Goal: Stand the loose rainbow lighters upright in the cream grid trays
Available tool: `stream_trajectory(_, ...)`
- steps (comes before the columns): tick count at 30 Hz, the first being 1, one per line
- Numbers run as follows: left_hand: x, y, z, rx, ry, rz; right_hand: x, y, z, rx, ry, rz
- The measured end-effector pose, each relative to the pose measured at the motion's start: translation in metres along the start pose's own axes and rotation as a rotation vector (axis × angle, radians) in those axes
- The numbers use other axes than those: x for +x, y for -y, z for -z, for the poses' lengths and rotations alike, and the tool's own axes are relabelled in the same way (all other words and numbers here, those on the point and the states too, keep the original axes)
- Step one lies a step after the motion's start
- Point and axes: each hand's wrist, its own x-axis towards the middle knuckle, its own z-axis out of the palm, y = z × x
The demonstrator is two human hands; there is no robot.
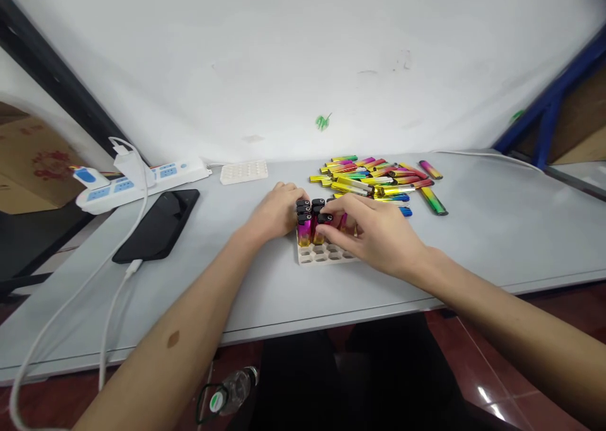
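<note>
Lighters (303,230) (some hidden) between hands (386,235).

Phone (158,226) and power strip (165,173) at nine o'clock

A white charger (132,165) sits in the strip; a plug (134,267) meets the phone's near edge. Farther out, a red-printed cardboard box (38,159). The wall (265,71) bears a green mark (322,122) at twelve. A blue frame (549,122) rises between two and three; a clear bottle (237,390) at seven, against red tiles (478,355)
</note>
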Motion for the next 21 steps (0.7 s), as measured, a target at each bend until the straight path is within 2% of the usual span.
stream_trajectory(6,-0.001,0.000,0.001,-0.020,-0.012,-0.008,0.000,0.001,0.002,-0.031,0.043,0.019)
stream_trajectory(12,-0.001,-0.003,0.003,-0.003,0.005,0.008,-0.004,-0.006,0.014,-0.109,-0.067,0.015)
stream_trajectory(16,-0.001,-0.003,0.004,-0.033,0.009,0.024,-0.011,-0.038,0.031,-0.228,-0.138,-0.100)
stream_trajectory(18,-0.002,-0.003,0.005,-0.053,0.006,0.027,-0.018,-0.061,0.039,-0.282,-0.079,-0.193)
stream_trajectory(21,-0.002,-0.001,0.005,-0.055,0.005,0.018,-0.036,-0.096,0.048,-0.364,0.103,-0.317)
